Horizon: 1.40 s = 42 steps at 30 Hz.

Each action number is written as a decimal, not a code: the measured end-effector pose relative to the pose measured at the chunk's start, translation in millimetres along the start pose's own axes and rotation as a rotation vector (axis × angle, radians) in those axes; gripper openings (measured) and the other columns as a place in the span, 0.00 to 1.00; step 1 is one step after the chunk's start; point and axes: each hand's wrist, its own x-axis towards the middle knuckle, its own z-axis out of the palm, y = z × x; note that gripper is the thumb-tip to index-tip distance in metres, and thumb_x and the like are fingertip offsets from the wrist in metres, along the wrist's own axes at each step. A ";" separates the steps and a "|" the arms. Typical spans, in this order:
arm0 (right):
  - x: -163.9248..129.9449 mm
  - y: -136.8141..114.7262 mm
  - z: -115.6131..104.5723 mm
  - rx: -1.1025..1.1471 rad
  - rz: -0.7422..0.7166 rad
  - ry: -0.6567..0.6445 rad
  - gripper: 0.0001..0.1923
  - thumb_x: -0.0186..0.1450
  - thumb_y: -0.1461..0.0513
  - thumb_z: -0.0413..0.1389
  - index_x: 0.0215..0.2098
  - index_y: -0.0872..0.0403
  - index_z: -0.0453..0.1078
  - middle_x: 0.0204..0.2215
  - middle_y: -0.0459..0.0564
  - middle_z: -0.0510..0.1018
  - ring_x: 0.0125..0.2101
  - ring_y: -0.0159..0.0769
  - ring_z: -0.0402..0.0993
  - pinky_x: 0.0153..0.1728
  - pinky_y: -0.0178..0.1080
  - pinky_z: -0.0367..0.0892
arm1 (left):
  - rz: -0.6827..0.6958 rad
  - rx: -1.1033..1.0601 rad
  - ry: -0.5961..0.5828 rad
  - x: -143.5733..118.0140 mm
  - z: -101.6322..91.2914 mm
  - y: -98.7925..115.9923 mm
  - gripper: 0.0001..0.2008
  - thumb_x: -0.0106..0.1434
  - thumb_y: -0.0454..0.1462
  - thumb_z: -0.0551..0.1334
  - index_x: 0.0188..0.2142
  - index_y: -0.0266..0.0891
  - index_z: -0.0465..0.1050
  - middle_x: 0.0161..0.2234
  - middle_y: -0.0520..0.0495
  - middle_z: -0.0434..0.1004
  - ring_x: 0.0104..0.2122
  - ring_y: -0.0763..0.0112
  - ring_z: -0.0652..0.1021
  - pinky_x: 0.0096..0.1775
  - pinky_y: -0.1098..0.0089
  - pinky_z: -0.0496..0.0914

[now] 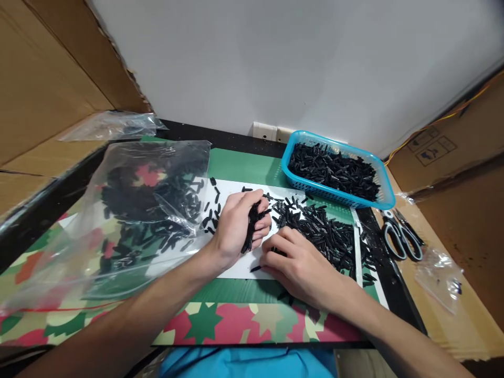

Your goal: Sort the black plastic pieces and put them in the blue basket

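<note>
Broad work table (252,323) under a camouflage-patterned cloth of green, red and cream, edged in black, flanked by brown cardboard sheets (43,89) left and right. Large clear plastic bag (129,210) slumped across the table's left half, mouth gaping toward the middle, dark with small black plastic sticks inside. White rectangular sheet (236,270) laid flat at centre, under both hands. Turquoise perforated plastic basket (384,181) at back right, well filled with the same black sticks. Loose heap of black sticks (323,233) spread over the sheet's right part, just in front of the basket, spilling toward the table's right edge. Grey-handled scissors (401,239) lying closed on the cardboard to the right, beside a small crumpled clear bag (439,273).

Left hand (236,228) curled around a bundle of black sticks (252,231), fingers wrapped, bundle standing roughly upright in the fist near the bag's mouth. Right hand (303,268) flat and low on the sheet, fingertips (275,247) pressed down pinching at a single stick (258,268) at the near edge of the heap.

Best handled, by the look of it, with the bundle kept aligned and loosely gripped so nothing slips out, one stick drawn clear of the heap at a time, fingertips sliding it over the white sheet where black shows plainly, strays at the edges swept back inward.
</note>
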 end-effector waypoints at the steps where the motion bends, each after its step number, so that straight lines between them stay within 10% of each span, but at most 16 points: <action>1: -0.1 -0.8 -1.6 0.010 -0.020 0.030 0.06 0.77 0.65 0.54 0.43 0.55 0.74 0.40 0.53 0.80 0.39 0.41 0.68 0.39 0.42 0.67 | -0.008 -0.005 0.003 0.4 -0.3 -0.8 0.20 0.71 0.46 0.59 0.25 0.42 0.60 0.16 0.57 0.56 0.13 0.78 0.57 0.12 0.81 0.51; 8: -2.2 3.8 -20.8 0.017 0.038 0.448 0.10 0.72 0.73 0.58 0.48 0.56 0.71 0.40 0.55 0.83 0.39 0.39 0.74 0.40 0.43 0.70 | -0.203 0.058 -0.125 -1.0 -1.3 -11.1 0.19 0.70 0.48 0.60 0.26 0.42 0.62 0.16 0.58 0.58 0.12 0.81 0.54 0.12 0.82 0.47; 19: -2.5 7.2 -30.3 0.009 0.081 0.499 0.16 0.72 0.72 0.58 0.53 0.50 0.76 0.41 0.53 0.83 0.38 0.41 0.76 0.39 0.44 0.73 | -0.527 -0.181 -0.275 1.5 -4.5 -25.9 0.19 0.68 0.48 0.60 0.25 0.42 0.62 0.16 0.59 0.57 0.13 0.79 0.53 0.09 0.81 0.53; 26: -4.4 16.5 -38.9 0.354 0.458 0.440 0.05 0.73 0.64 0.60 0.42 0.51 0.79 0.37 0.48 0.84 0.37 0.37 0.78 0.36 0.39 0.71 | -0.390 -0.140 -0.346 -2.6 -2.3 -20.2 0.20 0.71 0.49 0.60 0.27 0.42 0.60 0.17 0.59 0.58 0.14 0.79 0.53 0.09 0.81 0.53; 42: -3.0 16.4 -39.3 0.509 0.413 0.408 0.03 0.71 0.63 0.62 0.40 0.52 0.79 0.33 0.48 0.82 0.32 0.35 0.76 0.36 0.40 0.71 | -0.290 -0.040 -0.358 -11.3 4.3 -17.4 0.20 0.70 0.49 0.61 0.26 0.42 0.60 0.14 0.58 0.58 0.13 0.80 0.55 0.12 0.82 0.52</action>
